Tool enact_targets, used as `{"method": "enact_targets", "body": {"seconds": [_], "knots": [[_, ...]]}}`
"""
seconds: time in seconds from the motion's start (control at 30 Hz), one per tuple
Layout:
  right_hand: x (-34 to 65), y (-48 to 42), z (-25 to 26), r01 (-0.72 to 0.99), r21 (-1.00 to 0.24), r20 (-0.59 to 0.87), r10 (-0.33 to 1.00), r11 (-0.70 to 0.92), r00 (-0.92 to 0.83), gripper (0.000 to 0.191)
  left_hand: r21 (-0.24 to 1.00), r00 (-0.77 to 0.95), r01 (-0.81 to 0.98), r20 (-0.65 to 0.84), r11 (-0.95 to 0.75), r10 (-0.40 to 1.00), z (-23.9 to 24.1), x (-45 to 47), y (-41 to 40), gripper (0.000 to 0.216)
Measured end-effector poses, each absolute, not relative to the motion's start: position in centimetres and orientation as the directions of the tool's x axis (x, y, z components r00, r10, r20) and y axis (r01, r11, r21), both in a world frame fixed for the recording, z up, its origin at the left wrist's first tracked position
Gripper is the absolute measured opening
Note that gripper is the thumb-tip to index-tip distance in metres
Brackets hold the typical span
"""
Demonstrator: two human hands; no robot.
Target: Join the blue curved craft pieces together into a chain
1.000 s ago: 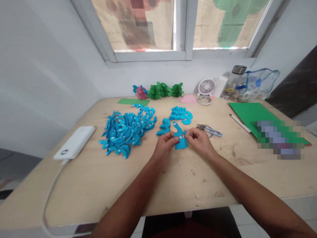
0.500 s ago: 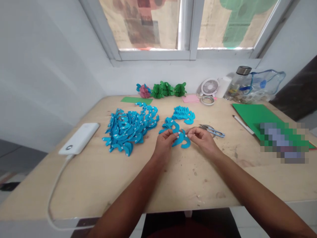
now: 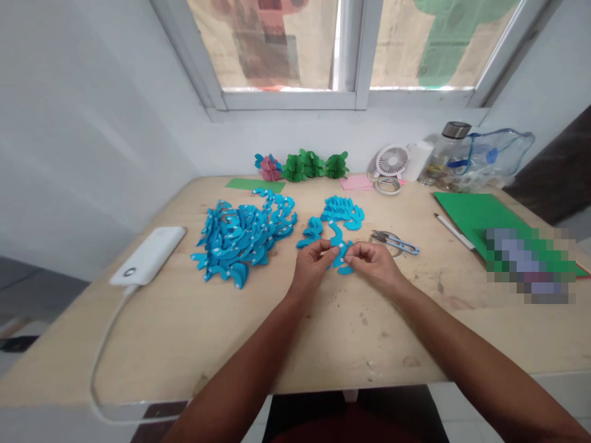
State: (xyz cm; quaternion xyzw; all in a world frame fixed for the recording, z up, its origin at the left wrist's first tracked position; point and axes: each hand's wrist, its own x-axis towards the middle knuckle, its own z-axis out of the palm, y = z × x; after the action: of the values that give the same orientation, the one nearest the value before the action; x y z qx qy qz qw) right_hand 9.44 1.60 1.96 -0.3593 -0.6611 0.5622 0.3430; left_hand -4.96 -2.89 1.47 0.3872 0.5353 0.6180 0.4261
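Note:
Between my hands is a curved blue paper cutout (image 3: 336,232) with a small white patch on it. My left hand (image 3: 314,263) pinches its left edge between thumb and forefinger. The closed fingertips of my right hand (image 3: 373,261) press on the blue paper at its right side. Another blue curved piece (image 3: 344,270) shows partly below the fingertips. Just behind my left hand lies a small cluster of blue pieces (image 3: 313,229). A neat row of blue cutouts (image 3: 339,209) sits farther back, and a large heap of them (image 3: 240,237) lies to the left.
Right of my hands are thread snips (image 3: 399,242) and a ring of tape (image 3: 379,245). A white power bank (image 3: 150,255) with a cable lies left. Along the back stand green paper shapes (image 3: 311,165), a small fan (image 3: 392,161) and a bottle (image 3: 443,154). A green sheet (image 3: 466,215) lies right.
My right hand has moved slightly left, so my fingertips are closer together. The blue cutout between them has turned and now points upward. The piles look unchanged.

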Motion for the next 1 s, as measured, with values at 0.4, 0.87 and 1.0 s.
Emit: {"method": "enact_targets", "body": {"seconds": [0.4,0.87,1.0], "knots": [[9.5,1.9,2.0,0.110,-0.982,0.104,0.924,0.154,-0.369,0.019,0.995,-0.315,-0.095,-0.023,-0.008,0.949,2.1,-4.6,-3.2,0.008],[9.4,1.5,2.5,0.216,-0.931,0.212,0.918,0.294,-0.335,0.010,1.000,-0.297,-0.008,0.008,-0.011,0.955,2.9,-4.6,-3.2,0.008],[9.4,1.5,2.6,0.212,-0.930,0.220,0.914,0.302,-0.340,0.010,1.000,-0.294,0.001,-0.007,0.007,0.956,2.8,-4.7,-3.2,0.008]]}}
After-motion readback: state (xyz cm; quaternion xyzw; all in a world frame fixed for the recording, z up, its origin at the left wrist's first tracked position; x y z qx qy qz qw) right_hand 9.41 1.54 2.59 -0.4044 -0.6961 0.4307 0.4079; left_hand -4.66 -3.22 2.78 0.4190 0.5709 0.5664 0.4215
